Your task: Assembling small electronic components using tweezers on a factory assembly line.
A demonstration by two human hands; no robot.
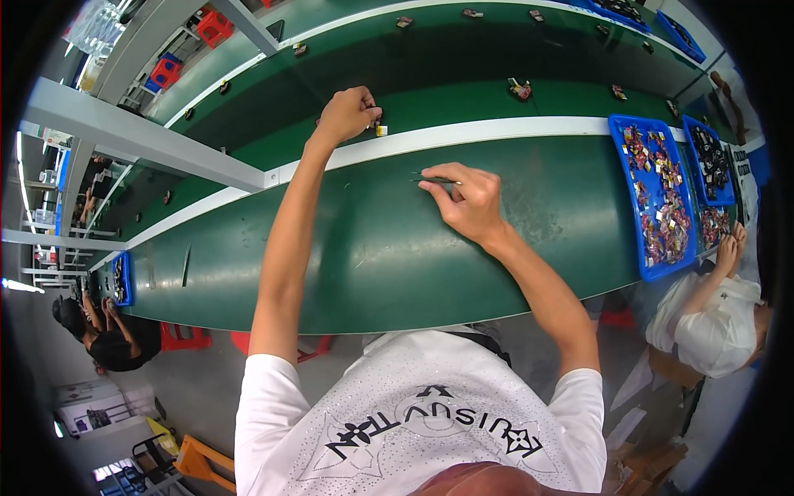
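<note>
1. Small labelled part [381, 131] sits at the far edge of the white rail [496, 130], beside the green belt [447, 103], right under the left hand's fingertips.
2. I have the left hand [349, 114] stretched over the rail, fingers curled down at the part. From where I watch, I cannot tell whether they pinch it or only touch it.
3. My right hand [471, 198] pinches tweezers [444, 180] between thumb and forefinger, its tips spread a little and pointing left. I judge they are held this way so that fine work on something small stays within easy reach.
4. The rail divides the belt from the green bench [389, 256], so the left arm must cross it; that is probably why the arm is nearly straight.
5. A white beam [198, 157] slants in left of that forearm and limits sideways room.
6. Right of me, a blue tray [638, 227] lies full of colourful pieces, presumably kept at the side to leave working space.
7. A thin tool [186, 264] lies on the bench's left, and a co-worker in white [715, 322] is beyond the tray.
</note>
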